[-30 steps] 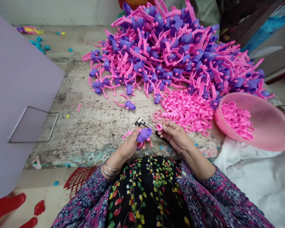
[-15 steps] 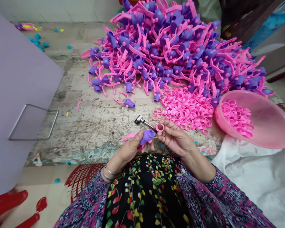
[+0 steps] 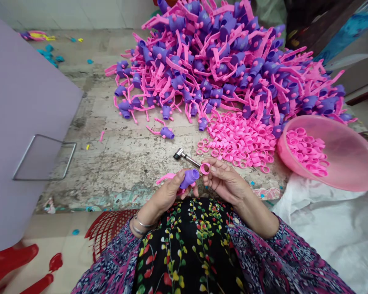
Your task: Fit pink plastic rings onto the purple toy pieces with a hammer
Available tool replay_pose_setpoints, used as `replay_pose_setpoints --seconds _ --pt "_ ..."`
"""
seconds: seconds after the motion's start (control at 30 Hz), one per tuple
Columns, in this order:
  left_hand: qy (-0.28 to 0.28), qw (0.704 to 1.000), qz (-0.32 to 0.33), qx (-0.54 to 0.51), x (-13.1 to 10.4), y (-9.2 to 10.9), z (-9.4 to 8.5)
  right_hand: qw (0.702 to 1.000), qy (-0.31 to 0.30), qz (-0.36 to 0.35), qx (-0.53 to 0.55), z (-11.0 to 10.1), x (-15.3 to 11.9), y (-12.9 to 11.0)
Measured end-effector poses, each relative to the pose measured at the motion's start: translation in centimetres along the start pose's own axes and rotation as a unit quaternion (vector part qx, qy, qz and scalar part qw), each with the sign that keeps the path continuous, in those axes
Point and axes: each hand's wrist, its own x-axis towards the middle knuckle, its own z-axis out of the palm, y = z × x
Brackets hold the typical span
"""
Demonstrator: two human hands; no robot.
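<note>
Head view. Hammer (image 3: 189,159) taken as landmark: short dark-tipped head, smooth metallic shaft, far end hidden by the right hand.

Left hand (image 3: 166,192), nearside of hammer: fingers curled, thumb on top, closed round a purple part (image 3: 189,179). Smooth, plastic-looking, tubular, its round open mouth toward the right hand; pink lever sticking out to the left. Right hand (image 3: 228,182), nearside and right of hammer: thumb and fingertips nearly together, pinching a pink ring (image 3: 205,172), thin-walled, just beside the mouth, apart from it.

Beyond hammer: large tangled heap (image 3: 202,69) of purple barrel shapes with angular pink levers. To its right: loose rings (image 3: 243,141), glossy, piled; farther right, a translucent pink bowl (image 3: 349,163), more rings inside.

Surface beneath hammer: worktop (image 3: 122,157), pale, scuffed, dark-stained, paint-like turquoise along near edge. Well left of hammer: flat lilac panel (image 3: 27,102) with bent wire handle (image 3: 39,179). Far beyond: pale tiled wall (image 3: 88,14). Below, nearside left: red lattice basket (image 3: 106,228) on cream floor (image 3: 69,253). Nearside right: crumpled white sheet (image 3: 325,222).
</note>
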Motion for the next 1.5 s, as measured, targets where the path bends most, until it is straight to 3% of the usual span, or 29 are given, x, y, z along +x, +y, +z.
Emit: replay_pose_setpoints --seconds 0.43,0.67,0.9,1.1,1.3,1.5 --pt "0.015 1.000 0.008 0.019 0.1 -0.4 -0.1 1.000 0.002 0.007 -0.011 -0.5 0.2 0.4" --pt "0.107 0.980 0.048 0.163 -0.3 0.2 0.5 0.998 0.020 -0.030 -0.057 0.1 0.0 0.6" --pt "0.128 0.939 0.095 0.306 -0.3 0.1 0.2 0.989 0.041 -0.081 -0.118 0.4 0.0 1.4" --pt "0.177 0.857 0.110 0.471 -0.5 0.6 0.1 0.970 0.073 -0.123 -0.194 -0.7 0.5 2.4" --pt "0.160 0.750 0.140 0.626 -0.2 1.0 0.2 0.976 0.071 -0.095 -0.182 -0.8 0.9 2.4" --pt "0.205 0.641 0.232 0.703 0.7 -0.1 -0.1 0.963 0.109 -0.149 -0.198 -1.0 1.0 2.4"
